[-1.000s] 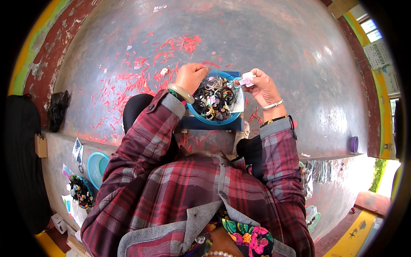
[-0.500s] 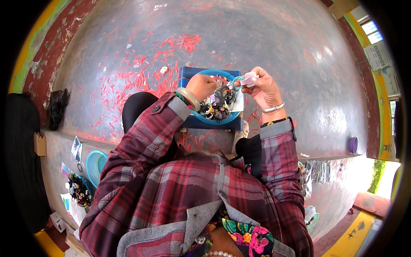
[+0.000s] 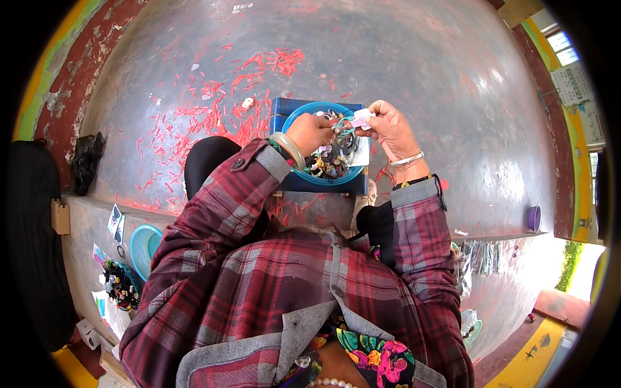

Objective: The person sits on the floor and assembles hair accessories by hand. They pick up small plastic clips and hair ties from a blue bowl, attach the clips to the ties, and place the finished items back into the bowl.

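Observation:
My right hand (image 3: 392, 134) pinches a small pale pink-and-white card (image 3: 363, 119) between thumb and fingers. A teal elastic hair tie (image 3: 344, 126) runs from the card toward my left hand (image 3: 309, 136). The fingers of my left hand are closed at the hair tie's other end; how they grip it is partly hidden. Both hands are over a round blue basin (image 3: 328, 182) holding a heap of dark and coloured hair ties (image 3: 328, 161). Beneath the basin is a dark blue stool or low table (image 3: 279, 110).
Red scraps (image 3: 226, 123) litter the floor at the left. On the ledge beside me are a teal basin (image 3: 143, 249) and a pile of dark hair ties (image 3: 121, 284). A black bag (image 3: 87, 161) lies by the left wall; a purple container (image 3: 534, 218) stands at the right.
My right hand has moved slightly left with the card, and the card has turned. My left hand has shifted a little right, to the hair tie.

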Motion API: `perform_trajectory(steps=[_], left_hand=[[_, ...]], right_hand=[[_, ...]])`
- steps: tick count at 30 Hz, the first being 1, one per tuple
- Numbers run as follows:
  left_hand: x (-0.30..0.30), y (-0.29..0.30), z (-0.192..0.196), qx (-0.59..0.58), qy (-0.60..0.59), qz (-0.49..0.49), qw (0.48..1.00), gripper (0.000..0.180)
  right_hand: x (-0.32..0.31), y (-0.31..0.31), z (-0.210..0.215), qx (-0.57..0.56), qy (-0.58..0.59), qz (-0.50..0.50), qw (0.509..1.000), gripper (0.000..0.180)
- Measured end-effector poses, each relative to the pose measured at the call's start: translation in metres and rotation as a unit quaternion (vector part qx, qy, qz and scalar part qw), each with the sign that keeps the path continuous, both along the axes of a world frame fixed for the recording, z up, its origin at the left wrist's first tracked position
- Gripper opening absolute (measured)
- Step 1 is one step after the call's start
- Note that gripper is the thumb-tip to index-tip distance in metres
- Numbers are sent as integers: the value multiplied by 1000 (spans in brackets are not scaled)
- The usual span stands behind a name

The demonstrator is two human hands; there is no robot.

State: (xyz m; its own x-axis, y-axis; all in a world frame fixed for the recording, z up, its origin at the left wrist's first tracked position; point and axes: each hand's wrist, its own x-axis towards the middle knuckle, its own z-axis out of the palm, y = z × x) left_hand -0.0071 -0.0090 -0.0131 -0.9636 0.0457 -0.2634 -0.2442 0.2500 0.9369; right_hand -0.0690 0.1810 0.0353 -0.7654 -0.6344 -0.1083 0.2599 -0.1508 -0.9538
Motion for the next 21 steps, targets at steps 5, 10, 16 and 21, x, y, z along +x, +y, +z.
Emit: perform_trajectory(steps=[5, 10, 16, 21], left_hand=[[-3, -3, -12, -10, 16, -9, 1000, 23], [-2, -2, -12, -72, 66, -22, 995, 24], [2, 0, -8, -179, 123, -45, 975, 23], [5, 2, -2, -181, 183, -55, 965, 20]], right_hand=[[-3, 2, 0, 77, 73, -1, 994, 11], [1, 2, 1, 201, 213, -41, 955, 11], [11, -5, 8, 269, 293, -40, 917, 10], [11, -4, 2, 277, 361, -17, 890, 10]])
